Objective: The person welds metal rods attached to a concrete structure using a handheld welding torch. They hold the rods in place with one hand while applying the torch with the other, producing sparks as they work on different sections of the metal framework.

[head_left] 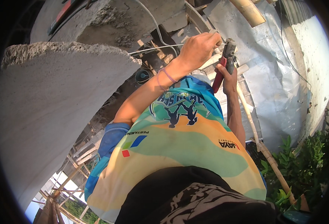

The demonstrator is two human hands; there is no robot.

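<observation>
My left hand (200, 48) is closed around a thin white cable (153, 49), which comes from the broken edge of the wall on the left and passes through the fist. My right hand (228, 76) grips a pair of pliers (218, 77) with red handles and a dark, worn head. The pliers stand upright, head up, just right of the left fist. A short length of cable bridges the fist and the pliers' head; whether the jaws bite on it I cannot tell.
A rough-topped grey wall (60, 82) fills the left side. A grey hose or cable (155, 22) hangs ahead. At right are crumpled metal sheeting (280, 89), a bamboo pole (252, 114) and leafy plants (306, 164). A thick cut bamboo end (252, 15) juts in above. Wood scraps lie below.
</observation>
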